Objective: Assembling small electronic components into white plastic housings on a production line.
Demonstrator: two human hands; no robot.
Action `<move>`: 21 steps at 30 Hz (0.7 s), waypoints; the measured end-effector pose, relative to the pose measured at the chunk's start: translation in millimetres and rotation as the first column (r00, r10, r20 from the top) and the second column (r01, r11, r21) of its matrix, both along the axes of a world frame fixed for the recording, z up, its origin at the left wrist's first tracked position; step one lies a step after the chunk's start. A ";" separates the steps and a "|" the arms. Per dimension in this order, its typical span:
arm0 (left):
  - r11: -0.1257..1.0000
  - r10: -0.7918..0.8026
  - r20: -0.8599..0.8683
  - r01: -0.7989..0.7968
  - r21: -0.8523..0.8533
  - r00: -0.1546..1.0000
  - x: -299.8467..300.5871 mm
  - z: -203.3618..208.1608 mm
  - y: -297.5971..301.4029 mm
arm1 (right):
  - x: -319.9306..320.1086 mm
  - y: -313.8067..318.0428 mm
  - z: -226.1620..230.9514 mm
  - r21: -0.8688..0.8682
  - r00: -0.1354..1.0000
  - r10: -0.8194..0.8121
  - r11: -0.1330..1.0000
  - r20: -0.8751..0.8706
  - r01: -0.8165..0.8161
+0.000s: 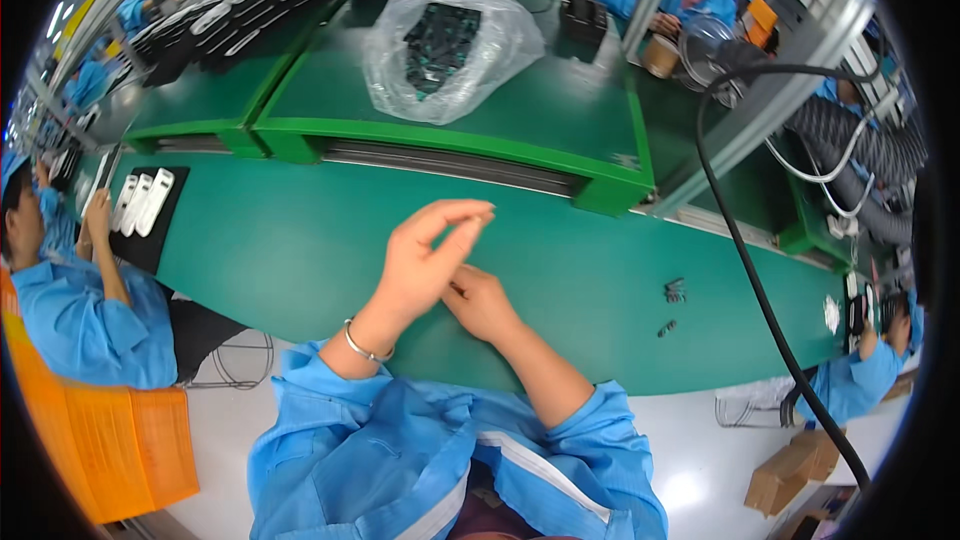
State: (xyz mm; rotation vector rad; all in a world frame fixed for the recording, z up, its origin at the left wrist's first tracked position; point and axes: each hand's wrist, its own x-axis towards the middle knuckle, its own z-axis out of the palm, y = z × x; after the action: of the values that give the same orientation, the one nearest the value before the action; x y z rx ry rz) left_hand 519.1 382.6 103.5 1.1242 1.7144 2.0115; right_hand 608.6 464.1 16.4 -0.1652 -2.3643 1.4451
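Over the middle of the green bench (290,250), my left hand (425,255) is raised with thumb and forefinger brought together in a pinch. Whatever is between those fingertips, if anything, is too small to make out. My right hand (482,302) is closed just below and to the right, its fingers curled and partly hidden behind my left hand and wrist. A metal bracelet (362,342) circles my left wrist. To the right on the bench lie a small cluster of dark parts (675,290) and a few more small dark parts (667,328) nearer me.
A raised green shelf (330,105) spans the far side, bearing an open clear plastic bag (500,50) of dark green parts. A black cable (745,240) hangs down at right beside a metal post (780,80). White casings (152,202) lie on a dark mat at left, near a seated co-worker (90,310).
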 end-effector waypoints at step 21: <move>0.672 0.088 -0.255 0.132 0.729 0.963 97.1 161.9 -58.4 | 7.1 2.1 14.7 -0.085 1.000 0.025 0.996 -0.008 -0.025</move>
State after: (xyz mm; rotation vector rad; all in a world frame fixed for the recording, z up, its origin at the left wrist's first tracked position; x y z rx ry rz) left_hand 616.3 324.2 265.4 1.7102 0.9022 2.7438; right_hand 615.7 466.1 31.2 -0.1530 -2.3088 1.5561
